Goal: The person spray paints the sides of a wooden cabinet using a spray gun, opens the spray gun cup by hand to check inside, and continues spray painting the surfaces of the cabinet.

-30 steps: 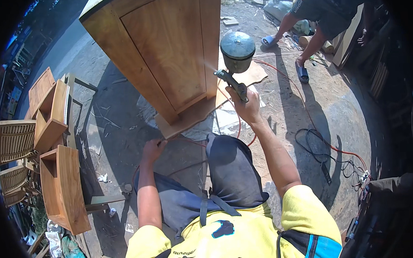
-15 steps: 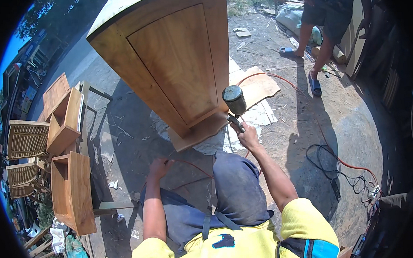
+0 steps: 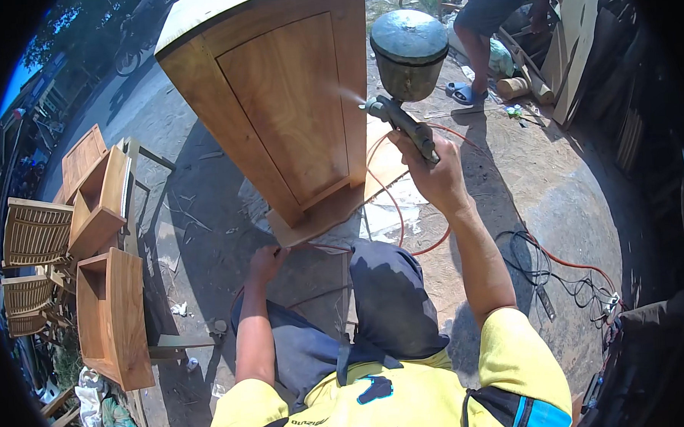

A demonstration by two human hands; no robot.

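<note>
Spray gun [image 3: 403, 81] now higher than half a second ago, right hand [image 3: 436, 175] clamped on its grip, nozzle aimed left at wooden cabinet [image 3: 284, 109] just beyond, mist visible at the panel edge. Left hand [image 3: 266, 262] low, fingers curled around the red hose [image 3: 391, 211], same spot as before.
</note>
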